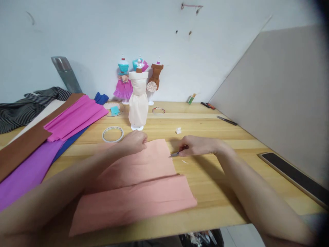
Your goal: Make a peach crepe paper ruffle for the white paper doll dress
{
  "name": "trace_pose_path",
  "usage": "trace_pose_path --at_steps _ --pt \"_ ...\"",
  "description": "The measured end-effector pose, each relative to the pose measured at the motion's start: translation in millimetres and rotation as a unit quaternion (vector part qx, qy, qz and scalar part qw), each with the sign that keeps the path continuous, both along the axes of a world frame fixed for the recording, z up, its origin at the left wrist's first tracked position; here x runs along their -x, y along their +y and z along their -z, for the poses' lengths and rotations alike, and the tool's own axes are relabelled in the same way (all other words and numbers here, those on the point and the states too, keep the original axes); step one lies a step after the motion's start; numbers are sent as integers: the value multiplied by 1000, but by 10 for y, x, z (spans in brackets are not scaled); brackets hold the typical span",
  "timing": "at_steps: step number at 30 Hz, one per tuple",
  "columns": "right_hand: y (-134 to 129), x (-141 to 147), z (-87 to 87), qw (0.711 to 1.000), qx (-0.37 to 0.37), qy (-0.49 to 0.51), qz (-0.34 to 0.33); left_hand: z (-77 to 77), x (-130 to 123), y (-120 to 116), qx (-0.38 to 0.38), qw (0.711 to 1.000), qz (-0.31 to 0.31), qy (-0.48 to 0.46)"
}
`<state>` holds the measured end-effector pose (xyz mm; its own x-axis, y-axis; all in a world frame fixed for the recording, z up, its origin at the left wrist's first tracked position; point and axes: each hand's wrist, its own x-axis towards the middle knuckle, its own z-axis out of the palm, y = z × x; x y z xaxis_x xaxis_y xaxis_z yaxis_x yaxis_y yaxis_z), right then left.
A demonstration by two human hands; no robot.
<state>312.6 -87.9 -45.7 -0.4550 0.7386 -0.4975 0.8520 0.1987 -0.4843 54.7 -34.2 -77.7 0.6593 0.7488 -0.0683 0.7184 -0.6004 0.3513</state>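
A peach crepe paper sheet (149, 161) lies on the table in front of me, with a fold or overlap across its middle. My left hand (135, 141) is closed at the sheet's far edge, its fingers curled onto the paper; the fingertips are hidden. In my right hand (196, 145) is a pair of small scissors (175, 154). Their blades point left and reach the sheet's right edge; most of the handles are covered by my fingers. Just beyond my left hand stands a small dress form (138, 99) in a cream paper dress.
More dressed forms (123, 84) stand against the wall. Rolls of coloured crepe paper (77, 116) and a striped cloth (38, 106) lie at left, near a bottle (66, 75). A tape ring (113, 134) sits nearby. A phone (293, 175) and a pen-like tool (226, 120) lie at right.
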Motion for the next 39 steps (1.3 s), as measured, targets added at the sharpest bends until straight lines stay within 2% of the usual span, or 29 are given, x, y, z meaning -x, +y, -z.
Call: trace_pose_path --at_steps 3,7,12,17,20,33,39 --pt "-2 20 8 998 34 47 5 -20 44 1 30 999 11 -21" --pt "29 0 40 991 88 87 52 25 69 66 53 997 18 -47" --pt "68 26 101 984 70 153 51 26 59 79 58 996 18 -70" --pt "81 43 148 982 61 153 88 -87 60 -22 62 995 20 -71" --pt "92 31 187 981 65 149 109 -106 63 -46 67 995 26 -67" --pt "108 66 326 959 81 198 184 33 57 75 64 996 43 -54" --pt "132 32 350 945 108 239 195 91 65 119 65 995 51 -64"
